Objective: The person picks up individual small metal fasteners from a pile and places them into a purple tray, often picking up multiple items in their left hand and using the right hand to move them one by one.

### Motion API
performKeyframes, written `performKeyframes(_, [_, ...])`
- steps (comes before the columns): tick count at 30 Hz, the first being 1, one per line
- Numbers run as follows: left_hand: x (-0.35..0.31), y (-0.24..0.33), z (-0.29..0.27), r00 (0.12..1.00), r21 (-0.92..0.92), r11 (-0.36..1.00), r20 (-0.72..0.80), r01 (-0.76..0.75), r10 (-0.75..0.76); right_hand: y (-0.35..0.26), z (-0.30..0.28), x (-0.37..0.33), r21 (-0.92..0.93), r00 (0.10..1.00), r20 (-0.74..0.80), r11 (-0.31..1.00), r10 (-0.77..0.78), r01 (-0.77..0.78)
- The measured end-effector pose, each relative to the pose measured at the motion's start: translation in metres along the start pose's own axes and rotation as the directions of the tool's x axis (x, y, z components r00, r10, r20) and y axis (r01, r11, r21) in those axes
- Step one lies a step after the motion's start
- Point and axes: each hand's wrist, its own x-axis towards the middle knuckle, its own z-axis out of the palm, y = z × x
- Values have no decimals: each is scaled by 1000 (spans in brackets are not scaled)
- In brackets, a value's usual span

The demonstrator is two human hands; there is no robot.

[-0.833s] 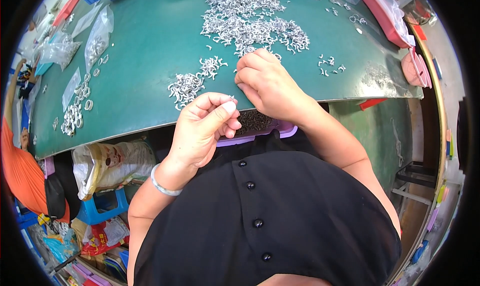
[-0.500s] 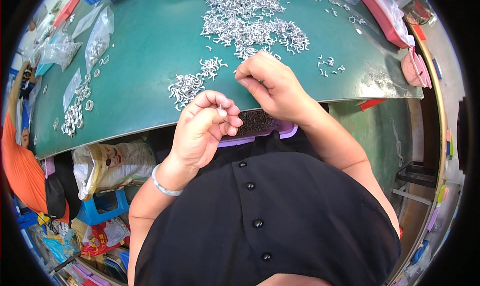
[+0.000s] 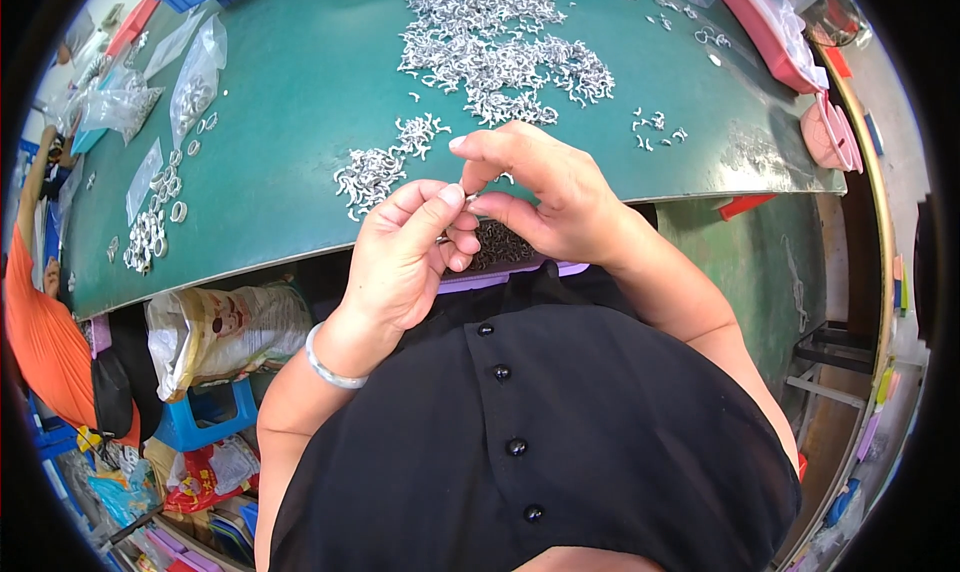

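Note:
My left hand (image 3: 405, 247) is closed, its thumb and fingers pinching a small silvery piece (image 3: 470, 200) that is mostly hidden. At the same spot my right hand (image 3: 555, 192) brings its thumb and a finger together on the piece, the index finger raised above. Just beyond my left hand lies a small heap of curved silvery metal pieces (image 3: 370, 178) on the green table (image 3: 280, 102). Farther off spreads a much larger pile of like pieces (image 3: 490, 52). Below my hands, a purple tray (image 3: 570, 269) holds many small dark pieces (image 3: 503, 244).
On the left lie white rings (image 3: 148, 238) and clear bags of parts (image 3: 198, 87). A few loose pieces (image 3: 655, 122) sit on the right, near a pink basket (image 3: 830, 134) and a red bin (image 3: 770, 32). Someone in orange (image 3: 45, 322) is at far left.
My right hand has come down and left from the pile's edge, and its thumb and finger now meet my left fingertips. My left thumb has moved up onto the piece.

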Motion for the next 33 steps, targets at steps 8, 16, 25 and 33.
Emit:
performKeyframes(8, [-2,0,2,999,59,998,-47,1,2,11,-15,-10,-274,983,126,957,131,-92])
performKeyframes(16, [0,0,-5,998,-62,998,59,-21,24,15,-10,-12,-272,981,129,956,145,-105])
performKeyframes(25, [1,0,-7,998,-45,999,57,-6,9,18,-8,-4,-339,982,65,929,180,-148])
performKeyframes(33, [0,2,-3,1000,-6,1000,25,-2,2,35,8,10,-519,971,87,842,223,-147])
